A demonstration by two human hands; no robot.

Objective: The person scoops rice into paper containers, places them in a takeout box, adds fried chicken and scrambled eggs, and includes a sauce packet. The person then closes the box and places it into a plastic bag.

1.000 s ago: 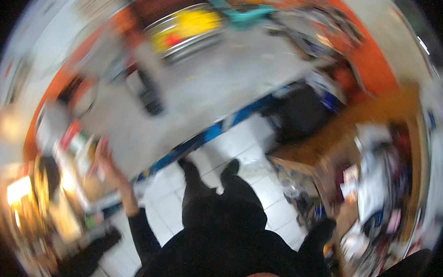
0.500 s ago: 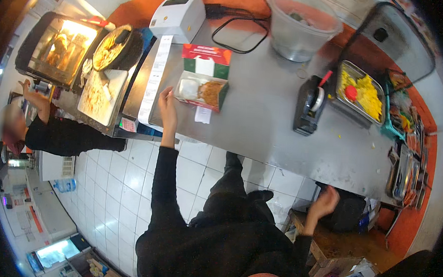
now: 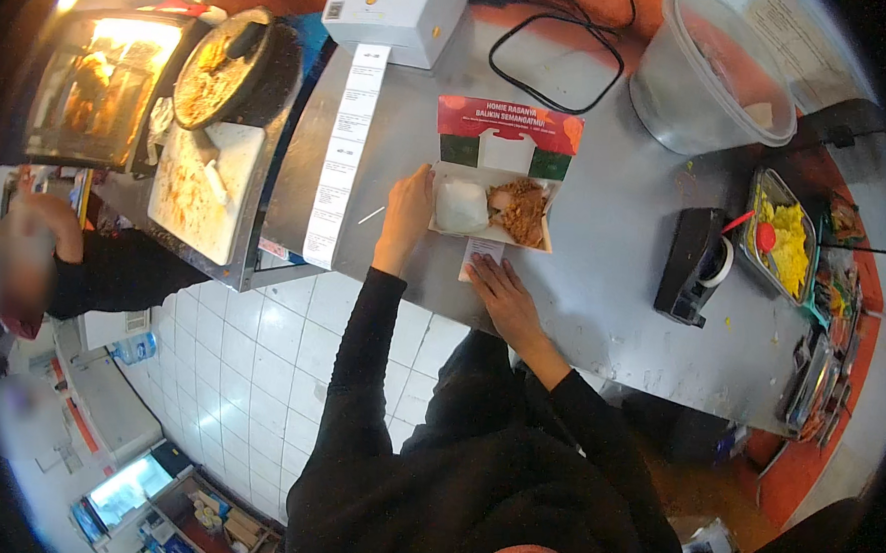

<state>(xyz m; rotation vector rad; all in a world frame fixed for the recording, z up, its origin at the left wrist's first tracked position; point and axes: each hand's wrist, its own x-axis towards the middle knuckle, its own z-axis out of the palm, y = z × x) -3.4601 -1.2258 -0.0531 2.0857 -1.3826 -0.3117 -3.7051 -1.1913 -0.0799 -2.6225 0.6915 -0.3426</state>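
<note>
An open cardboard food box (image 3: 544, 164) with a raised red and green lid stands on the steel counter. In it, a white wrapped portion (image 3: 461, 206) lies beside a brown fried piece of food (image 3: 519, 210). My left hand (image 3: 406, 215) is at the box's left wall, fingers bent in and closed against it. Its fingertips are partly hidden. Below the box's front edge, a small printed paper slip (image 3: 482, 251) sticks out. My right hand (image 3: 504, 298) lies on that slip, fingers stretched out flat.
A label printer (image 3: 396, 19) feeds out a long label strip (image 3: 347, 161). To the right are a tape dispenser (image 3: 692, 270), a tray of yellow food (image 3: 787, 244) and a clear tub (image 3: 682, 109). At left, a cutting board (image 3: 191, 208), a pan (image 3: 197, 103) and another person's arm (image 3: 132, 275).
My right hand has come from beside the counter's front edge onto the paper slip. My left hand has closed in on the box's left side. The whole view has shifted.
</note>
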